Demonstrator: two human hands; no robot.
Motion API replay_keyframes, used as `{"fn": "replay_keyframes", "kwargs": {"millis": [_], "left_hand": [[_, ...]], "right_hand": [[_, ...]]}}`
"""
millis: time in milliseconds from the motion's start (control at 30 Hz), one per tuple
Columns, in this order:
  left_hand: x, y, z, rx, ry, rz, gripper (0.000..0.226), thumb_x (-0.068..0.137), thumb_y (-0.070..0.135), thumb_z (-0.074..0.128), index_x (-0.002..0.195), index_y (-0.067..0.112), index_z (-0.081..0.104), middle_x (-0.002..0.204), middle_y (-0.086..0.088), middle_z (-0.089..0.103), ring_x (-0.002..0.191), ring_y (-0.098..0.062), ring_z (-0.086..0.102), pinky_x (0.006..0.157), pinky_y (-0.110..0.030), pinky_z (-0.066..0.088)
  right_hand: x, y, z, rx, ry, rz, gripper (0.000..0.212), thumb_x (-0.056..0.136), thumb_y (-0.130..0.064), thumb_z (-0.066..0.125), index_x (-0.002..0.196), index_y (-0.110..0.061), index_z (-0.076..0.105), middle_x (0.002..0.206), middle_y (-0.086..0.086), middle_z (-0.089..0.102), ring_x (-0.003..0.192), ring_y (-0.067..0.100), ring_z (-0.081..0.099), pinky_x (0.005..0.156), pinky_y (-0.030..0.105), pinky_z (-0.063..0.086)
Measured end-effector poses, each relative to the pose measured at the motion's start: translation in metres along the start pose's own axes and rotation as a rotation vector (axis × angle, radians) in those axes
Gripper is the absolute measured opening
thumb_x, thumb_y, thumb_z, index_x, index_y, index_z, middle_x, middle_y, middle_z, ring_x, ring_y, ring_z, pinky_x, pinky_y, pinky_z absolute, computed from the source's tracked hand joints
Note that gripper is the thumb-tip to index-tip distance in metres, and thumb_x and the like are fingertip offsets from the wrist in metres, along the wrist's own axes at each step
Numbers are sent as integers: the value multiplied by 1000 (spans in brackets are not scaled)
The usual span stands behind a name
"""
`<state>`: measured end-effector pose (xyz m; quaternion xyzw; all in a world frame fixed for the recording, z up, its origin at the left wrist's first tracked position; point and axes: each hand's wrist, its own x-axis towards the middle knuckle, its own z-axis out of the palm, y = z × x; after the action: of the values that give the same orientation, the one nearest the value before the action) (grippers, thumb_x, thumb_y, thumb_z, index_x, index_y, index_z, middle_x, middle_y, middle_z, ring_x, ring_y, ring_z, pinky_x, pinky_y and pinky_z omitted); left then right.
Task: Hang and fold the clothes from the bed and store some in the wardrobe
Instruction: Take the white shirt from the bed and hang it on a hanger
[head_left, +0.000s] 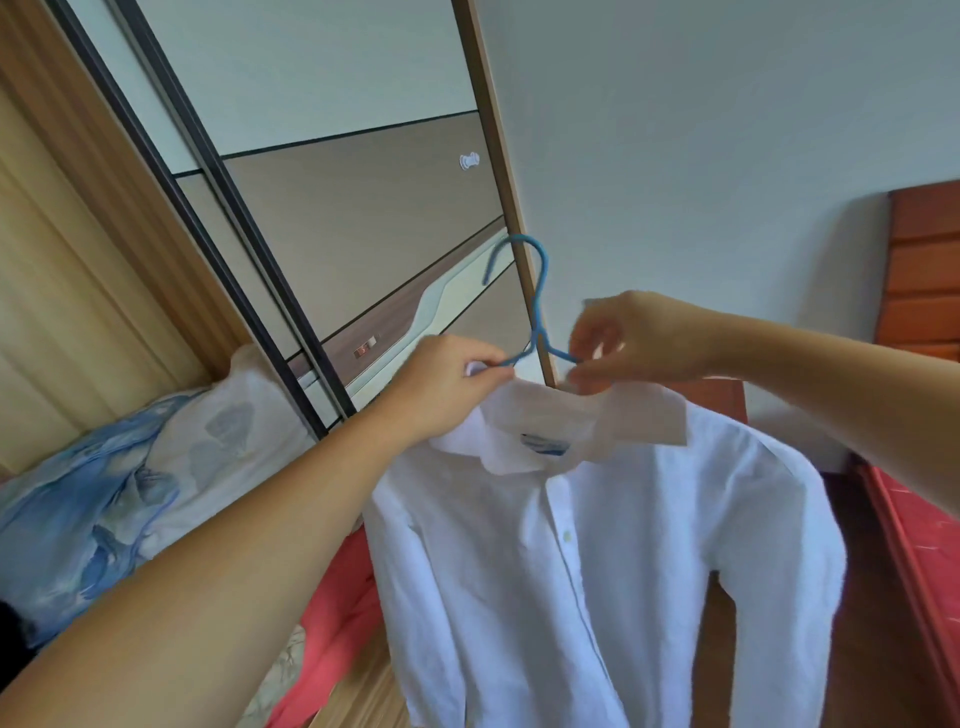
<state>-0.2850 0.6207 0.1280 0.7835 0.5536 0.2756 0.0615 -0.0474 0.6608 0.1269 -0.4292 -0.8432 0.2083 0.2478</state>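
Head view: a person is holding up a white long-sleeved button-up cotton shirt (597, 561) on a thin blue plastic hanger (537, 317), in front of a sliding wardrobe door with grey and brown panels (363, 218).
Left hand: the left hand (447, 384) is gripping the shirt's collar and the hanger's arm together at about 9 o'clock from the hanger's neck, fingers curled.
Right hand: the right hand (639, 338) is pinching the hanger's other arm and the collar edge at about 3 o'clock from the neck.
Where the shirt is: it is hanging mid-air at frame centre, well apart from the wardrobe door at 11 o'clock and above a red fabric heap (332, 613) at 7 o'clock.
Pointing: the collar is facing 12 o'clock and the hem is running toward 6 o'clock, out of frame; the long axis is lying roughly 12 to 6, tilted slightly toward 5. The hook is opening toward 9 o'clock.
Risk, shoulder: one collar flap is standing up flat, so the shoulder is likely sitting loosely and could slide off the hanger once a hand is letting go.
Risk, front: the placket seems to be unbuttoned near the top, so the shirt may be slipping sideways during carrying.
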Motion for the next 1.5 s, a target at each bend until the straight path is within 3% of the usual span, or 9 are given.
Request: {"fn": "replay_keyframes", "kwargs": {"millis": [233, 367, 467, 600, 800, 1033, 1167, 1333, 1500], "left_hand": [[2, -11, -28, -54, 122, -64, 16, 91, 26, 65, 84, 14, 73, 90, -5, 70, 91, -23, 61, 80, -37, 47], [-3, -13, -40, -47, 134, -77, 18, 91, 27, 65, 86, 12, 73, 91, -12, 68, 87, -28, 57, 72, -33, 44], [-10, -16, -56, -85, 203, -117, 15, 91, 30, 65, 78, 31, 72, 86, -4, 70, 75, -16, 54, 65, -18, 39], [-20, -18, -80, -88, 210, -156, 14, 92, 35, 63, 87, 27, 75, 72, -4, 61, 64, -9, 42, 59, -16, 33], [-39, -31, -145, -61, 381, -179, 15, 94, 25, 62, 89, 19, 75, 88, -1, 71, 82, -10, 57, 73, -19, 40], [-56, -49, -225, 1, 593, -219, 21, 96, 20, 59, 92, 2, 70, 94, -20, 66, 87, -32, 55, 72, -29, 37], [-70, -55, -264, 32, 695, -285, 12, 97, 25, 55, 103, 19, 64, 104, 8, 61, 94, -8, 52, 79, -15, 38], [-90, -53, -305, 271, 819, -214, 38, 92, 39, 58, 129, 32, 54, 138, 12, 48, 120, -11, 48, 103, -34, 37], [-102, -39, -327, 44, 641, -48, 55, 82, 61, 61, 131, 38, 49, 135, 16, 48, 114, 15, 42, 96, -6, 34]], "right_hand": [[-4, 33, -12, 142, 49, 49, 17, 68, -58, 69, 80, -48, 73, 73, -13, 69, 63, -2, 57, 68, 22, 44], [2, 28, -18, 119, 33, -2, 19, 70, -55, 72, 89, -50, 71, 83, -5, 72, 70, 9, 62, 72, 24, 46], [4, 26, -19, -30, -60, -30, 23, 78, -49, 72, 91, -31, 67, 75, -12, 64, 61, 4, 56, 62, 18, 42], [13, 4, -15, -8, -125, -59, 44, 91, -41, 53, 84, 1, 59, 69, -2, 48, 64, 9, 43, 61, 30, 39], [21, -67, -25, 262, -179, -175, 43, 96, -45, 52, 73, -11, 64, 65, -4, 57, 59, 10, 53, 55, 23, 42], [52, -152, -21, 486, -121, -264, 55, 94, -47, 51, 90, 7, 62, 68, 15, 62, 58, 17, 59, 57, 26, 45], [83, -206, -17, 510, -24, -320, 45, 96, -42, 52, 91, -2, 70, 89, 24, 69, 73, 27, 64, 74, 39, 48], [121, -285, -17, 629, 165, -305, 38, 97, -32, 55, 87, 1, 72, 77, 14, 72, 67, 21, 65, 65, 30, 51], [160, -384, -22, 778, 293, -300, 34, 98, -25, 52, 75, -2, 65, 72, 10, 66, 59, 21, 63, 57, 28, 52]]}}
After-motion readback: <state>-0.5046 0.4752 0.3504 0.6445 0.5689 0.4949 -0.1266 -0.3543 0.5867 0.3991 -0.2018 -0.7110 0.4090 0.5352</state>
